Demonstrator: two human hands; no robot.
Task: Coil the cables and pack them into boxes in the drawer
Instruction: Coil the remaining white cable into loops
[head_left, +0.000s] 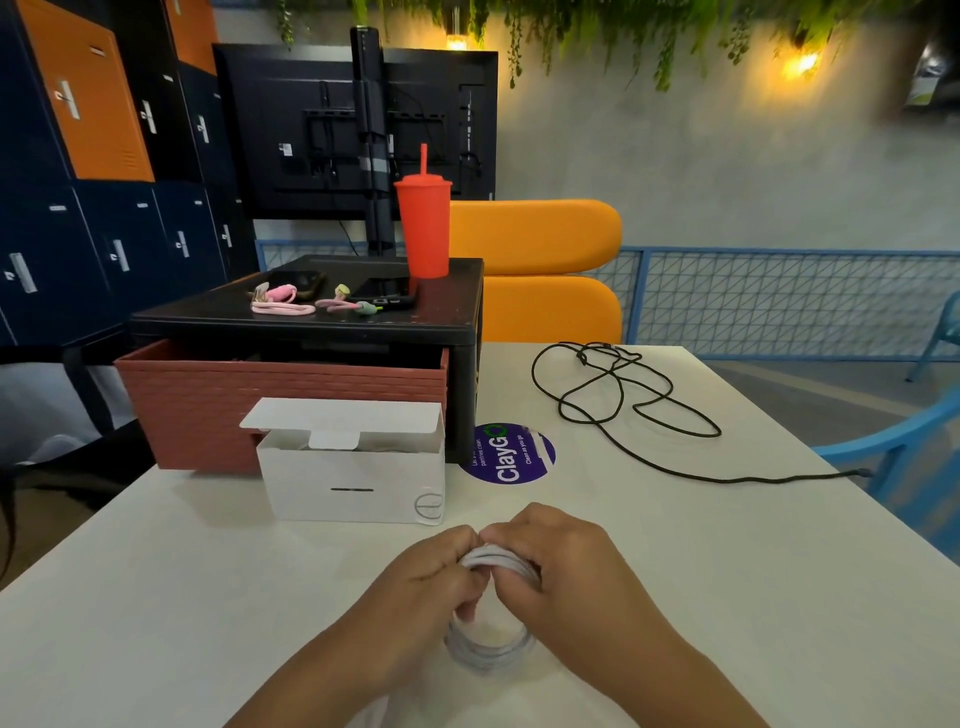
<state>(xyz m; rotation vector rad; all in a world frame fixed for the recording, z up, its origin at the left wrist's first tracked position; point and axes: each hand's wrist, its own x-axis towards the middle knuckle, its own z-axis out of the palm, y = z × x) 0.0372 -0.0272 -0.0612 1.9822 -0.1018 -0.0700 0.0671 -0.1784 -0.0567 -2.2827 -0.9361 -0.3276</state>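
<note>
Fingers (460, 553): those of the left hand (431, 577) and the right hand (566, 561) are curled together, clamped on the top of one cable (488, 642).

Cable: white, wound in a round coil of several turns, held on edge. Its lower arc is down at the surface (208, 597). It sits in front of the box (353, 483), nearer the person and a little to the right.

Box: white card, lid flap folded up and back, standing on the surface. What is inside cannot be made out.

Drawer (197, 405): reddish-brown, ribbed front, pulled out, just behind the box.

Cabinet (311, 325): black, behind the box, housing the drawer.

Sticker (511, 454): round, purple, flat on the surface just right of the box.

Black cable (613, 400): uncoiled, lying in loose loops, right of the box and well apart from it. One end trails towards the far right edge of the surface.

Cup (423, 228): red, lidded, with a straw, upright on the cabinet top behind the box.

Pink cables (283, 304): small loops on the cabinet top, behind the box, left of the cup.

Phones (384, 291): dark, flat on the cabinet top beside the pink cables.
</note>
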